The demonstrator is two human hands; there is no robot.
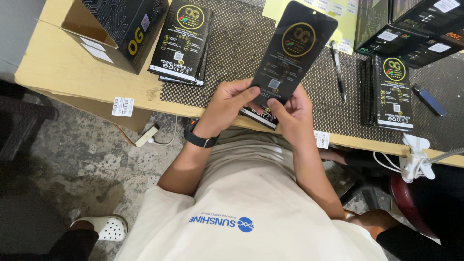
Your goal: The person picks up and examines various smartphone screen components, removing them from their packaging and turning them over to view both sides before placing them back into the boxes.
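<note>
- Left hand (pixel 231 100) and right hand (pixel 291 112) both hold one flat black packet (pixel 293 52) with a gold round emblem, lifted above the near edge of the table (pixel 63 72).
- Grip, left: fingers curled and pressed onto the packet's lower left corner, thumb on its face, pinching it.
- Grip, right: thumb on the packet's bottom edge from the front, fingers behind it, also pinching.
- The packet rises up and away from both grips, tilted a little to the right; only its bottom end sits inside the hands, the emblem end stands free.
- Under the hands, just below the packet's lower edge, a few more packets (pixel 259 116) of the same kind lie on the table edge, partly hidden by the fingers; whether the hands touch them, cannot tell.
- A black wristband (pixel 200 139) on the left wrist.
- Left of the held packet: a stack of black packets (pixel 182 43) on the dark woven mat (pixel 232 53); farther left an open cardboard box (pixel 108 29) with black printed sides.
- Right of the held packet: a black pen (pixel 338 70) on the mat, then a second stack (pixel 390 92) of packets, then a small dark blue oblong thing (pixel 429 100).
- Beyond the held packet, upper right: black boxes (pixel 411 26) with white labels.
- White clip (pixel 414 157) with a cable clamped on the table edge, right of the hands.
- White barcode stickers (pixel 122 106) on the table's front edge.
</note>
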